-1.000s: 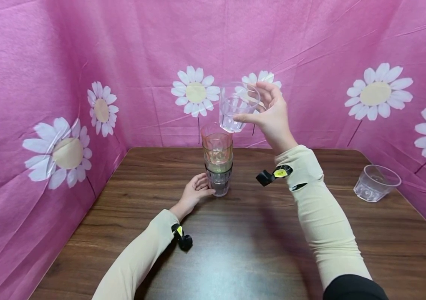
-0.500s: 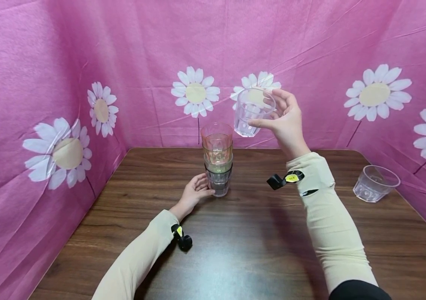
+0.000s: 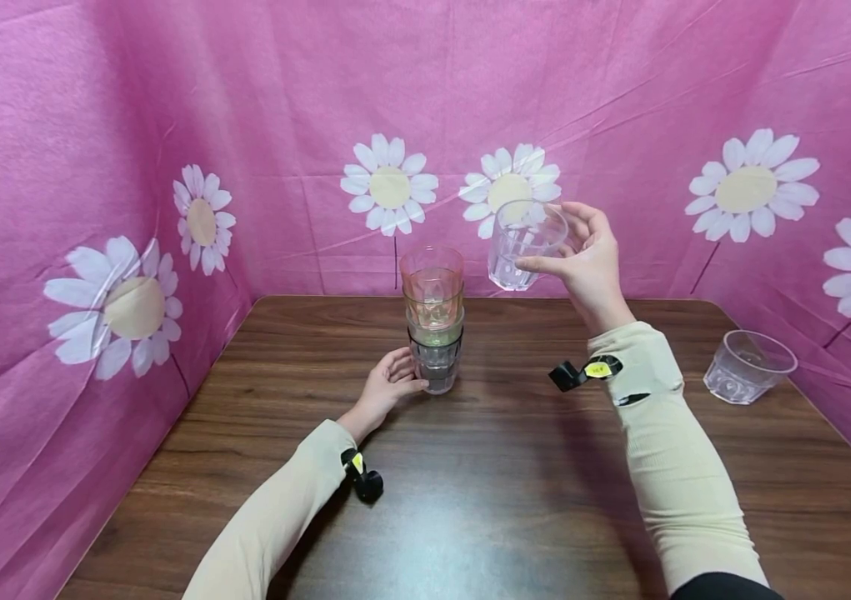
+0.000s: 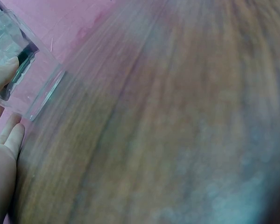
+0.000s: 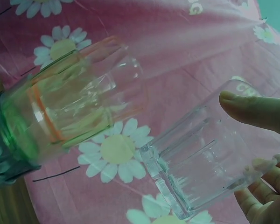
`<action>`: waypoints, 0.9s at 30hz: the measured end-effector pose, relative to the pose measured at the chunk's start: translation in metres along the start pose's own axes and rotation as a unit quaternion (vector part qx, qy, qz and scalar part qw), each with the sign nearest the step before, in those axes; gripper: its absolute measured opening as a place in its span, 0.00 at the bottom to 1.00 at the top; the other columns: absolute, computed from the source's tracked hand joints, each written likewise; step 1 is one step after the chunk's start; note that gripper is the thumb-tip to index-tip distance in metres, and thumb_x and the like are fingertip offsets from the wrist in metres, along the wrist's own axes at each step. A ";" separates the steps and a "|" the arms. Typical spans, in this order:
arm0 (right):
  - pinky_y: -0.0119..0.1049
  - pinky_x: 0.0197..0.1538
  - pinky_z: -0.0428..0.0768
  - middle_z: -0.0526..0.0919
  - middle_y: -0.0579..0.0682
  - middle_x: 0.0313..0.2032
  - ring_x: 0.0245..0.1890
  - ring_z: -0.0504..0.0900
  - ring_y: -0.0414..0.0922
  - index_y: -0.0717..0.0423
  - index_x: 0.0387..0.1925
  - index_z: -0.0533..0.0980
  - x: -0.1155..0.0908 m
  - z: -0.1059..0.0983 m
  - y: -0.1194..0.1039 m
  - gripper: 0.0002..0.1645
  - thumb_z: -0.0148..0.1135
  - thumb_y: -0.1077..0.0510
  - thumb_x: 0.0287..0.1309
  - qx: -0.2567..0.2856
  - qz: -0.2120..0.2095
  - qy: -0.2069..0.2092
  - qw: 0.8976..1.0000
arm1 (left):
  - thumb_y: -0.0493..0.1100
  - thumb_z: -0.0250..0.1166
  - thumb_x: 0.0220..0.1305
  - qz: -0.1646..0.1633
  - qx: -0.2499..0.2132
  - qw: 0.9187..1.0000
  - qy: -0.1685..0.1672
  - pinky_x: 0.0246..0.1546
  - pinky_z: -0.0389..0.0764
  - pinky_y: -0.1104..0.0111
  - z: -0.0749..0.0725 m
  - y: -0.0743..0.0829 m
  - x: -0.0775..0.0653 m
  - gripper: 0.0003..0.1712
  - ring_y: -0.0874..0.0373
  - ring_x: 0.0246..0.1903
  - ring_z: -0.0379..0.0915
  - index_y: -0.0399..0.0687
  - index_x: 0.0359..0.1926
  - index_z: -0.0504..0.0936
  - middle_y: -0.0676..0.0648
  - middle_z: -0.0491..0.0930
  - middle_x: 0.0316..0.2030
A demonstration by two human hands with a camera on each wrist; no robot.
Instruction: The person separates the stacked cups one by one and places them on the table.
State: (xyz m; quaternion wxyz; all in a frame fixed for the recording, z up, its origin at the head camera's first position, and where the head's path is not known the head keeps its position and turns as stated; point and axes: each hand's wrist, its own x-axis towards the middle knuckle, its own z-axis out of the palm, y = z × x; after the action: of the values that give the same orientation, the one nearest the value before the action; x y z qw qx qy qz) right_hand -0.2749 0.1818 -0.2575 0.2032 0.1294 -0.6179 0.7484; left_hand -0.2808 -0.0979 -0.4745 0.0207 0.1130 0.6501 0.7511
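Well, the right hand [image 3: 593,262] has a clear cup [image 3: 518,246] up in the air, above the far side of the table [image 3: 470,500]. Its thumb is on the near side and the fingers are curved behind, parted just as wide as the cup needs. The cup tilts a little, its mouth up, to the right of a tall stack [image 3: 435,321] and apart from it.

That stack stands upright on the table: orange at the top, green lower down, then a dark cup nested in a clear one at the bottom. The left hand [image 3: 383,390] holds it low on its left side, thumb in front and fingers round behind, in a loose curl.

Over at the right, near the table's edge, another cup [image 3: 748,371], also clear, stands mouth up. Pink cloth [image 3: 282,100] with big white daisies [image 3: 389,187] hangs behind and along both sides. Both arms wear pale sleeves [image 3: 286,500].
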 end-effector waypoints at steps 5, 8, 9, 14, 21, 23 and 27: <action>0.43 0.66 0.73 0.74 0.56 0.62 0.63 0.71 0.54 0.57 0.57 0.65 -0.005 -0.007 0.007 0.50 0.71 0.86 0.30 -0.006 0.008 -0.003 1.000 | 0.19 0.64 0.55 0.000 -0.002 1.000 0.000 0.65 0.71 0.56 0.000 0.001 -0.001 0.37 0.38 0.62 0.69 0.27 0.66 0.64 0.27 0.70 0.63; 0.42 0.65 0.73 0.75 0.56 0.61 0.61 0.72 0.52 0.56 0.57 0.65 -0.008 -0.010 0.011 0.50 0.72 0.86 0.31 -0.005 0.012 -0.005 1.000 | 0.19 0.65 0.55 -0.002 -0.001 1.000 0.000 0.65 0.71 0.55 0.000 0.002 0.000 0.37 0.39 0.61 0.69 0.28 0.66 0.64 0.28 0.70 0.63; 0.42 0.65 0.73 0.75 0.56 0.61 0.61 0.72 0.50 0.56 0.57 0.65 -0.009 -0.011 0.013 0.50 0.72 0.86 0.30 -0.007 0.012 -0.005 1.000 | 0.19 0.65 0.55 -0.003 0.000 1.000 0.000 0.65 0.72 0.55 0.000 0.002 0.000 0.37 0.39 0.61 0.69 0.28 0.66 0.64 0.28 0.70 0.63; 0.42 0.66 0.71 0.77 0.52 0.57 0.60 0.73 0.48 0.56 0.56 0.66 -0.015 -0.016 0.020 0.49 0.73 0.85 0.30 -0.019 0.015 -0.001 1.000 | 0.20 0.65 0.55 -0.003 0.000 1.000 0.000 0.64 0.72 0.56 0.000 0.001 0.001 0.37 0.39 0.61 0.69 0.28 0.66 0.65 0.28 0.70 0.63; 0.37 0.64 0.74 0.77 0.51 0.57 0.60 0.74 0.47 0.57 0.57 0.65 -0.023 -0.025 0.031 0.50 0.75 0.84 0.30 -0.036 0.023 -0.002 0.999 | 0.20 0.65 0.55 0.003 0.005 1.000 -0.002 0.64 0.72 0.55 -0.001 0.000 0.001 0.37 0.37 0.62 0.69 0.27 0.66 0.64 0.27 0.70 0.63; 0.34 0.63 0.75 0.78 0.50 0.57 0.60 0.74 0.46 0.57 0.57 0.66 -0.026 -0.029 0.035 0.50 0.75 0.84 0.30 -0.043 0.026 -0.001 0.999 | 0.21 0.65 0.55 0.002 0.007 1.000 -0.003 0.64 0.72 0.55 -0.001 0.000 0.000 0.37 0.37 0.62 0.68 0.27 0.66 0.64 0.28 0.70 0.63; 0.32 0.61 0.77 0.78 0.49 0.56 0.58 0.75 0.45 0.57 0.57 0.65 -0.031 -0.035 0.042 0.50 0.76 0.83 0.30 -0.064 0.032 0.000 0.997 | 0.21 0.65 0.56 -0.002 0.007 1.000 -0.001 0.65 0.72 0.55 -0.001 0.000 0.000 0.37 0.37 0.62 0.68 0.28 0.67 0.64 0.28 0.70 0.63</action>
State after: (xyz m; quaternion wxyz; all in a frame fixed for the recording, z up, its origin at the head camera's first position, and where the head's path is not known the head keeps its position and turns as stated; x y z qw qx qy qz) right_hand -0.2649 0.2052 -0.3156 0.1871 0.0958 -0.6683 0.7136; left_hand -0.2809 -0.0990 -0.4746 0.0221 0.1132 0.6552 0.7466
